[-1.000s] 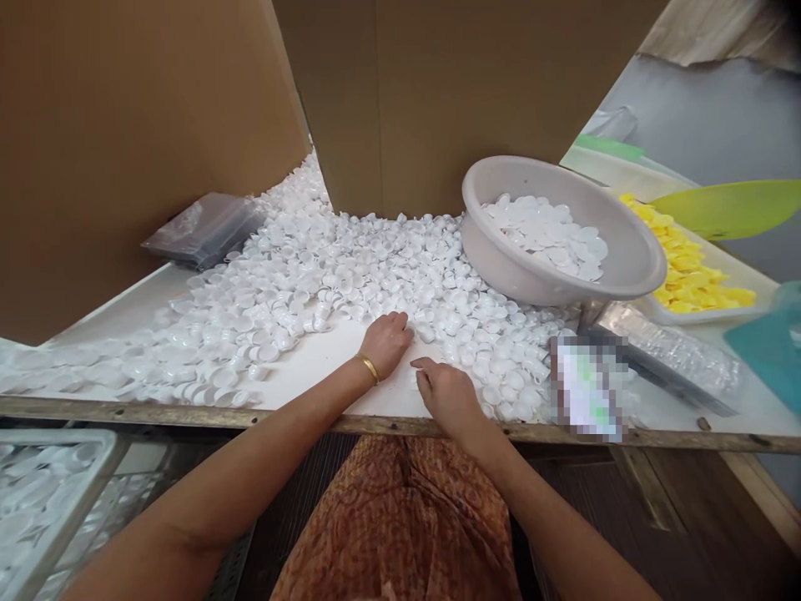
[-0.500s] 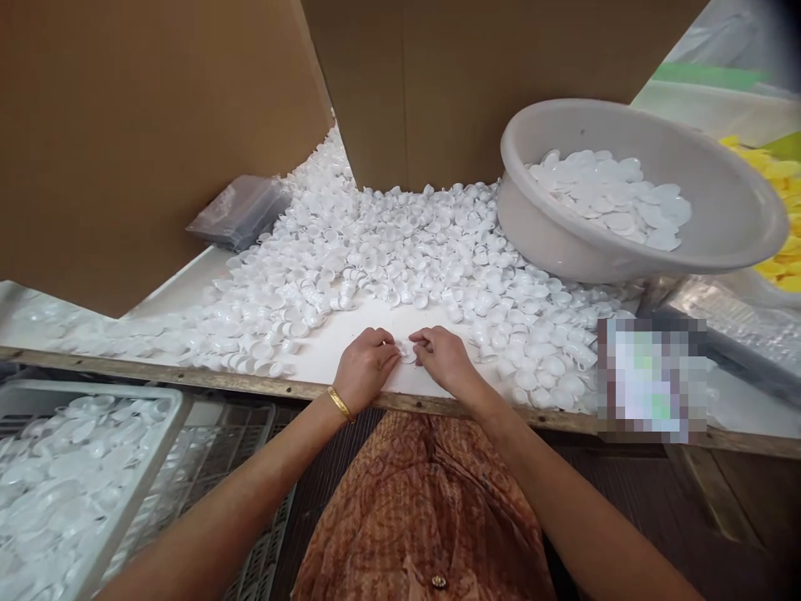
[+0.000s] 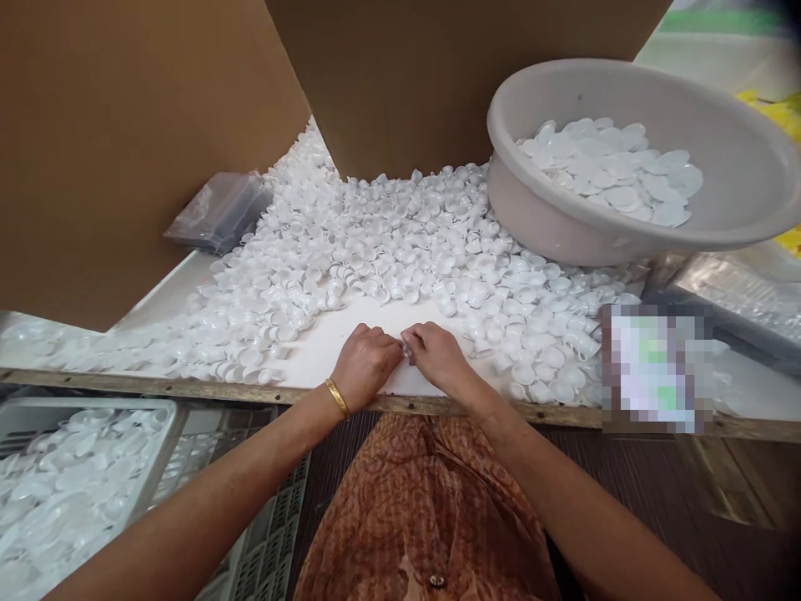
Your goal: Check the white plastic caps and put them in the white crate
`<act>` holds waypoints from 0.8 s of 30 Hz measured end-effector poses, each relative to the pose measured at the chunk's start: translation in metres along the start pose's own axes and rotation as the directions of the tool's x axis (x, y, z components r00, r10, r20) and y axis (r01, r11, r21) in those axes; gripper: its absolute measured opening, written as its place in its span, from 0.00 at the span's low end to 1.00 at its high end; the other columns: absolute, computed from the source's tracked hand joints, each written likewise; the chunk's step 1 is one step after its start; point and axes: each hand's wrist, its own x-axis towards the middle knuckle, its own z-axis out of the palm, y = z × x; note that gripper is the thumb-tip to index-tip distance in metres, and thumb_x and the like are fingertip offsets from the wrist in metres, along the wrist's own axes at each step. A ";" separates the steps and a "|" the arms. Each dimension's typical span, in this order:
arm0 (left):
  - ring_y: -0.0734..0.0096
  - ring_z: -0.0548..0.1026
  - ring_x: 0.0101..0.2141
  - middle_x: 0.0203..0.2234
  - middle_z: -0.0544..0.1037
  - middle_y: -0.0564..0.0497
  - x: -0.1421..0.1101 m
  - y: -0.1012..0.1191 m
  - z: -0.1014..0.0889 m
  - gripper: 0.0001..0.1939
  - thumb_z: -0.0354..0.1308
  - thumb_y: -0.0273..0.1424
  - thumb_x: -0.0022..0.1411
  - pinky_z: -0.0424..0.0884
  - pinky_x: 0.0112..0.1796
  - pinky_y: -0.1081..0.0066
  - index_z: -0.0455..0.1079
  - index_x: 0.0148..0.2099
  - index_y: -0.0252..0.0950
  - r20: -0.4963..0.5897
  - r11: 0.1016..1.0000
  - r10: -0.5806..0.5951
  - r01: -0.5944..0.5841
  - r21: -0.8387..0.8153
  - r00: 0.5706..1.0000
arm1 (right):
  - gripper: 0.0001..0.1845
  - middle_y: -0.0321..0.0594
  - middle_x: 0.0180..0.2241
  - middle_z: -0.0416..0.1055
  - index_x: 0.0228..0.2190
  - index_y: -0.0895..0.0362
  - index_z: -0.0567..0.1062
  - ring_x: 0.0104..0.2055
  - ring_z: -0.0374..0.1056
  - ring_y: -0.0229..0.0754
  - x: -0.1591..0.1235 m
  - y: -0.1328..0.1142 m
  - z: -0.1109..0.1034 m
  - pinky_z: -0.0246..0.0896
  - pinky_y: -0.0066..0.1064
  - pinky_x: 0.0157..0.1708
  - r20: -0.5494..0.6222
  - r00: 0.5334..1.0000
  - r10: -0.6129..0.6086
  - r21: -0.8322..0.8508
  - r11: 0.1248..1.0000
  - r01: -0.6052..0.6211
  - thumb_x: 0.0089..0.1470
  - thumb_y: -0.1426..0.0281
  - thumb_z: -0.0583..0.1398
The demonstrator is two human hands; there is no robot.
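My left hand point(image 3: 370, 357), with a gold bangle at its wrist, is closed near the table's front edge. Facing it, my right hand point(image 3: 431, 355) is closed too, its thumb and forefinger pinched. Between the two sets of fingertips a small white plastic piece point(image 3: 406, 348) shows, mostly covered by the fingers. Both hands seem to grip it, just above a bare patch of the white tabletop point(image 3: 325, 338). Around this patch spreads a heap of small white cup-shaped plastic pieces point(image 3: 400, 238).
A grey basin point(image 3: 538, 213) with flat white oval pieces point(image 3: 619, 179) stands tilted at the right. Brown cardboard point(image 3: 394, 92) rises behind the heap. Left lies a plastic-wrapped packet point(image 3: 219, 209). A crate point(image 3: 166, 442) of white pieces sits low at left. A blurred-out patch point(image 3: 657, 367) lies right.
My hands have drawn closer together, and the fingers now cover more of the white piece. The whole view has shifted slightly.
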 end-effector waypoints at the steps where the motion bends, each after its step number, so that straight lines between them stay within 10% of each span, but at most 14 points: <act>1: 0.69 0.68 0.30 0.24 0.75 0.52 -0.001 0.000 0.000 0.12 0.49 0.29 0.63 0.56 0.32 0.65 0.70 0.28 0.35 -0.002 1.000 0.010 -0.010 0.010 1.000 | 0.10 0.38 0.28 0.68 0.29 0.58 0.74 0.33 0.63 0.37 0.001 0.000 0.001 0.54 0.27 0.34 -0.006 1.000 -0.008 0.008 1.000 0.008 0.56 0.71 0.53; 17: 0.71 0.69 0.32 0.26 0.74 0.52 -0.005 0.002 0.018 0.11 0.48 0.26 0.62 0.61 0.49 0.64 0.70 0.31 0.34 -0.123 0.994 0.017 -0.030 -0.104 0.992 | 0.08 0.36 0.27 0.68 0.26 0.57 0.71 0.28 0.63 0.37 -0.001 0.005 0.006 0.55 0.28 0.31 -0.036 0.997 -0.068 0.081 0.994 0.071 0.53 0.73 0.54; 21: 0.72 0.72 0.32 0.26 0.76 0.52 -0.007 -0.001 0.016 0.07 0.54 0.26 0.59 0.68 0.40 0.70 0.72 0.30 0.35 -0.109 0.952 -0.141 0.104 -0.288 0.984 | 0.12 0.39 0.34 0.70 0.36 0.57 0.73 0.29 0.66 0.37 -0.007 0.008 0.010 0.59 0.30 0.33 -0.068 0.986 -0.155 0.174 0.971 0.165 0.56 0.68 0.52; 24: 0.72 0.73 0.34 0.31 0.78 0.51 -0.043 -0.020 -0.001 0.04 0.56 0.27 0.57 0.69 0.37 0.72 0.73 0.33 0.35 -0.191 0.855 -0.413 0.306 -0.419 0.891 | 0.16 0.41 0.40 0.69 0.43 0.57 0.71 0.31 0.67 0.37 -0.012 0.012 0.008 0.61 0.31 0.36 -0.112 0.977 -0.179 0.168 0.966 0.196 0.56 0.67 0.50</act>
